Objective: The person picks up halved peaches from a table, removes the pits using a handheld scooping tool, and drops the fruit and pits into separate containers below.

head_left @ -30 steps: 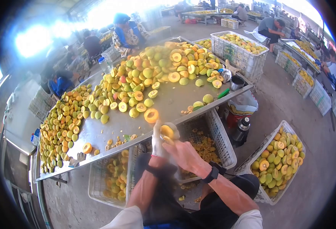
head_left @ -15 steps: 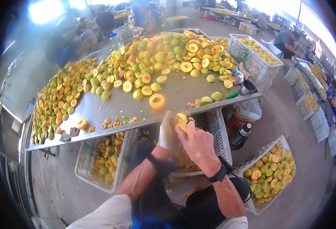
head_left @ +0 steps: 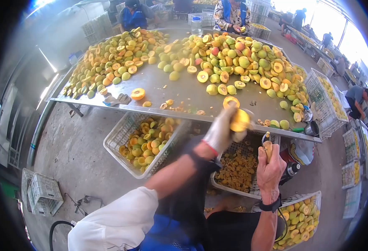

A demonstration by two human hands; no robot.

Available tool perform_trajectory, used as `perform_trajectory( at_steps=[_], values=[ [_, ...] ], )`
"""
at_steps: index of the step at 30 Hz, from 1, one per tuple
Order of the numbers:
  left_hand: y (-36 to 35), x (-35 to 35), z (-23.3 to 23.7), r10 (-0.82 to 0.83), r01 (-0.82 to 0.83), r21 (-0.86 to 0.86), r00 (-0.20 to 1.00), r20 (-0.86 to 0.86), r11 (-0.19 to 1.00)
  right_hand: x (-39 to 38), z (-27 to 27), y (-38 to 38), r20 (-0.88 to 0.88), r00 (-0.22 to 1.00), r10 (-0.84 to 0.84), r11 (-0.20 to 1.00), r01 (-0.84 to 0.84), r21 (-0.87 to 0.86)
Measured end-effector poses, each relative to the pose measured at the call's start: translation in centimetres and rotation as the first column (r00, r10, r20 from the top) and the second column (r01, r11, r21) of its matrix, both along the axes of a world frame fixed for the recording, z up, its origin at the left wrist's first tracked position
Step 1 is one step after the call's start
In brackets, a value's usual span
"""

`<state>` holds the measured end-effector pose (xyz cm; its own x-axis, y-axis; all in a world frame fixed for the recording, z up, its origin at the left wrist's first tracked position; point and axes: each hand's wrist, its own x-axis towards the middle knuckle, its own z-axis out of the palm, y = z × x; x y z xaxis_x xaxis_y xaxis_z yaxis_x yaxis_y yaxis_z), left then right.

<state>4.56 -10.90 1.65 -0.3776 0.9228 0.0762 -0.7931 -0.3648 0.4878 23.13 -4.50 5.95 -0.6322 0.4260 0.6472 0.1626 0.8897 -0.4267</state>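
Hands are coming apart. A second ago the right hand was pressing into the fruit in the gloved left hand. Now it is sitting back, below and to the right of the left-hand grip, with a clear gap between the two.

The left hand is closing its gloved fingers around a peach half, wrapping most of it and lifting it up by the near edge of the steel table. The right hand is fisting tight around the handle of a small pitting tool, tip pointing up, nothing on it that I can make out. Judging by the split, the scooping pass on this piece is probably over. Whether the stone is out I cannot tell, since the cut face is mostly hidden by the glove.

Containers:
- Directly under both grips, a pit crate is holding dark orange scraps and stones, well filled.
- Left of the left-hand grip, a white crate is sticking out from under the table, partly filled with cut yellow halves.
- Below the right-hand grip, past the wrist, a third crate is holding green and yellow fruit, some of it cut.

Just beyond the held piece, a loose half is lying cut face up on the table. The big fruit heap is lying farther off.
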Motion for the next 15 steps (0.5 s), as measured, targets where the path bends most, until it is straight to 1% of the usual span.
perform_trajectory(
  at_steps=[1,2,3,4,5,6,7,8,9,10,11,12,13,15],
  values=[
    [-2.2,-1.1,0.6,0.06,-0.06,0.008,0.992,-0.115,0.998,0.4,0.0,0.1,0.008,1.0,-0.008,1.0,0.008,0.011],
    [-4.7,-2.1,1.8,0.167,-0.191,-0.046,0.933,-0.32,0.98,0.6,-0.3,0.5,0.001,1.0,-0.01,1.0,0.01,0.027],
    [-7.3,-2.9,3.0,0.253,-0.343,-0.083,0.815,-0.521,0.936,0.8,-0.8,1.0,-0.007,1.0,-0.018,0.999,0.019,0.04],
    [-9.9,-3.6,4.1,0.308,-0.498,-0.085,0.652,-0.693,0.863,1.0,-1.3,1.3,-0.016,1.0,-0.027,0.998,0.028,0.05],
    [-12.5,-4.2,5.2,0.33,-0.64,-0.049,0.458,-0.825,0.766,1.2,-1.6,1.6,-0.01,0.999,-0.034,0.999,0.035,0.023],
    [-14.9,-4.6,6.0,0.307,-0.764,0.01,0.247,-0.919,0.645,1.3,-1.9,1.9,-0.006,0.999,-0.041,0.999,0.041,-0.006],
    [-17.0,-5.0,6.6,0.246,-0.857,0.086,0.049,-0.968,0.508,1.3,-2.0,2.2,-0.003,0.999,-0.048,0.998,0.048,-0.039],
    [-18.6,-5.6,6.7,0.176,-0.9,0.151,-0.084,-0.981,0.41,1.4,-2.1,2.4,-0.011,0.998,-0.061,0.997,0.06,-0.045],
    [-19.8,-6.3,6.4,0.097,-0.925,0.217,-0.196,-0.976,0.311,1.5,-2.1,2.7,0.031,0.996,-0.082,0.993,0.084,-0.082],
    [-20.3,-7.2,5.7,0.032,-0.936,0.258,-0.258,-0.966,0.238,1.6,-2.2,3.0,0.075,0.992,-0.101,0.987,0.109,-0.117],
    [-20.2,-8.4,4.5,0.025,-0.943,0.241,-0.242,-0.97,0.228,1.7,-2.4,3.2,0.125,0.986,-0.111,0.979,0.13,-0.155],
    [-19.6,-9.8,3.0,0.046,-0.948,0.219,-0.214,-0.976,0.23,1.5,-2.1,3.1,0.196,0.97,-0.142,0.967,0.179,-0.183],
    [-18.7,-11.6,1.3,0.09,-0.953,0.179,-0.162,-0.983,0.244,1.1,-2.2,3.2,0.196,0.972,-0.13,0.964,0.17,-0.202],
    [-15.5,-14.8,-0.8,-0.078,-0.933,0.18,-0.214,-0.974,0.312,0.5,-2.6,3.4,0.196,0.975,-0.102,0.959,0.149,-0.241]
  ],
)
